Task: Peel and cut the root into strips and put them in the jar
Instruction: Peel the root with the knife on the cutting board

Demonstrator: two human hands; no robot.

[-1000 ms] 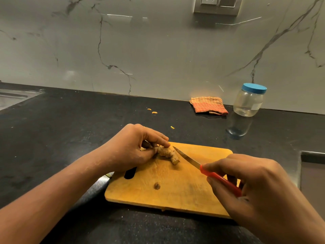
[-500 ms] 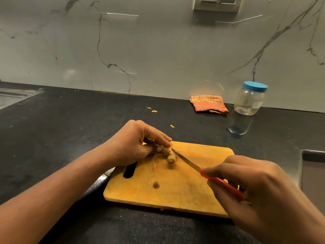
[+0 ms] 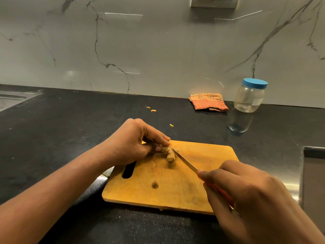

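Note:
A knobbly tan root (image 3: 168,152) lies on the wooden cutting board (image 3: 207,159), near its far left corner. My left hand (image 3: 133,141) pinches the root's upper end with fingers and thumb. My right hand (image 3: 246,194) grips the red handle of a small knife (image 3: 185,161), whose blade tip touches the root's right side. A small brown cut-off bit (image 3: 155,185) sits on the board closer to me. The clear jar (image 3: 249,95) with a blue lid stands shut at the back right against the wall.
A folded orange striped cloth (image 3: 208,102) lies left of the jar. Small orange peel bits (image 3: 153,110) are scattered on the black counter (image 3: 61,129). A sink edge (image 3: 10,99) shows at far left, and a steel recess (image 3: 313,173) at right.
My left hand turned the root so it points more toward me, and the knife blade moved in from beside the root to touch it.

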